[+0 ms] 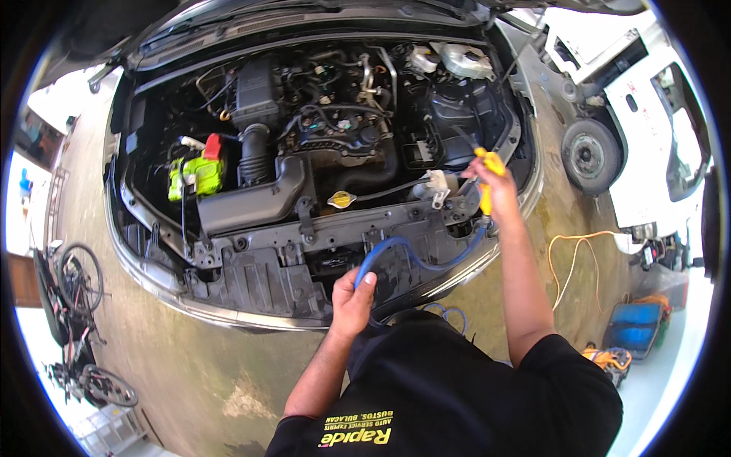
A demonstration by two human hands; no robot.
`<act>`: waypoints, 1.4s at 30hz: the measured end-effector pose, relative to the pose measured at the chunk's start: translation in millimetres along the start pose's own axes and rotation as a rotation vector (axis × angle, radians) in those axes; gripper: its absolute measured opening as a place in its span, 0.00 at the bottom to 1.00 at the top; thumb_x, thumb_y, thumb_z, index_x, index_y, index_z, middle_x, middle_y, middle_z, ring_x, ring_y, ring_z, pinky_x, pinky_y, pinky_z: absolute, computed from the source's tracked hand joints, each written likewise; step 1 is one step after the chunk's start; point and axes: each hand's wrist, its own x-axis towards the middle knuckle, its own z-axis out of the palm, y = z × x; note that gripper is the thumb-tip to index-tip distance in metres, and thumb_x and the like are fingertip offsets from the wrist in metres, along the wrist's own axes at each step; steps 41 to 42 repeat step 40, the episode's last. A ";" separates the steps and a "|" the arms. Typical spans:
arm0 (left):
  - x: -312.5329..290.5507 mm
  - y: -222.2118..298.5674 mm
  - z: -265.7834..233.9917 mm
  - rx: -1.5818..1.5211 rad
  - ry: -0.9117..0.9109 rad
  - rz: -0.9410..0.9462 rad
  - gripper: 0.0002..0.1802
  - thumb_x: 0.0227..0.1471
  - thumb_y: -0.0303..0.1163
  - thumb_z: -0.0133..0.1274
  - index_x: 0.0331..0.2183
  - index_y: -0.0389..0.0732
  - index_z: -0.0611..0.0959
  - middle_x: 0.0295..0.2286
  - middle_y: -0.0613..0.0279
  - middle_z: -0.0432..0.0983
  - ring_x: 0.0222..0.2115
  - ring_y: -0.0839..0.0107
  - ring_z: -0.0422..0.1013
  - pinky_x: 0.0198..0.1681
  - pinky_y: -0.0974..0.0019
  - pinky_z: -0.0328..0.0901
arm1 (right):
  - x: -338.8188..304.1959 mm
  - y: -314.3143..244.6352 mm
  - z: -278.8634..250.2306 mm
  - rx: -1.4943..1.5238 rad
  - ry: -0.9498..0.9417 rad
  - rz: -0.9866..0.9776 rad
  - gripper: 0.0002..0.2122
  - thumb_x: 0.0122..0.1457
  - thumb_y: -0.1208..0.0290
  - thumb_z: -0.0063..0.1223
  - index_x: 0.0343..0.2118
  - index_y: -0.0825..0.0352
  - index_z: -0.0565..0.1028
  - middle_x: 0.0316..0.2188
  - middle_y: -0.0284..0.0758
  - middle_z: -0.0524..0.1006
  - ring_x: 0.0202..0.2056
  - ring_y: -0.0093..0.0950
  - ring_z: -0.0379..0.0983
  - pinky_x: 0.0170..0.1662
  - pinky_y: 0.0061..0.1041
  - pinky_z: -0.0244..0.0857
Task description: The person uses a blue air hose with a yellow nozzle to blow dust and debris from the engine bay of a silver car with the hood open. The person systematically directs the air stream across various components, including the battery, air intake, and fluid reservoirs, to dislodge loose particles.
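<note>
My right hand (500, 190) is closed around a yellow air blow gun (486, 201), over the right front part of an open engine bay. The gun's thin nozzle points up and left toward the engine bay's right side. From the gun's lower end a blue air hose (434, 266) sags and loops back to my left hand (352, 306). That hand grips the hose above the black front panel (236, 280). Nearest the right hand is a whitish reservoir (437, 185). A yellow cap (342, 199) lies between the hands, farther in.
A bright green battery (199, 177) with a red terminal cover sits at the bay's left. Beyond the bumper at right are a white vehicle's wheel (590, 156), an orange hose (554, 263) on the floor and a blue bin (633, 327). Bicycles (80, 278) stand at far left.
</note>
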 end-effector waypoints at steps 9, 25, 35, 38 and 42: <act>87.9 -9.7 77.0 0.180 -0.077 -0.076 0.18 0.66 0.39 0.53 0.24 0.44 0.76 0.16 0.76 0.64 0.14 0.84 0.58 0.16 0.74 0.52 | 17.6 -64.5 -219.5 0.377 0.357 -0.213 0.11 0.66 0.58 0.53 0.44 0.58 0.75 0.34 0.25 0.78 0.45 0.22 0.77 0.37 0.22 0.55; 256.7 -57.3 106.6 0.886 0.575 -0.280 0.17 0.66 0.49 0.50 0.45 0.46 0.78 0.36 0.63 0.77 0.35 0.73 0.75 0.37 0.66 0.68 | 377.3 86.4 -178.5 0.565 0.077 0.051 0.07 0.62 0.64 0.56 0.29 0.57 0.72 0.20 0.23 0.70 0.23 0.19 0.70 0.27 0.22 0.55; 600.8 -24.1 315.2 1.947 0.127 0.618 0.33 0.58 0.47 0.61 0.59 0.40 0.73 0.51 0.47 0.73 0.52 0.50 0.72 0.55 0.53 0.69 | 372.8 88.6 -181.1 0.621 -0.033 0.104 0.07 0.62 0.61 0.54 0.32 0.57 0.74 0.21 0.23 0.71 0.26 0.18 0.71 0.30 0.23 0.55; 659.3 -29.1 325.4 2.210 0.200 0.330 0.37 0.57 0.51 0.61 0.61 0.44 0.71 0.56 0.46 0.70 0.56 0.46 0.69 0.60 0.49 0.66 | 375.1 91.4 -182.1 0.608 -0.045 0.127 0.07 0.61 0.61 0.55 0.33 0.57 0.74 0.22 0.23 0.71 0.27 0.19 0.72 0.31 0.23 0.56; 687.8 -32.2 327.3 2.300 0.105 0.136 0.40 0.56 0.54 0.61 0.64 0.47 0.69 0.60 0.46 0.67 0.60 0.46 0.66 0.64 0.49 0.62 | 380.7 95.8 -185.4 0.598 -0.040 0.145 0.08 0.61 0.59 0.56 0.34 0.56 0.74 0.22 0.23 0.72 0.28 0.21 0.72 0.33 0.29 0.58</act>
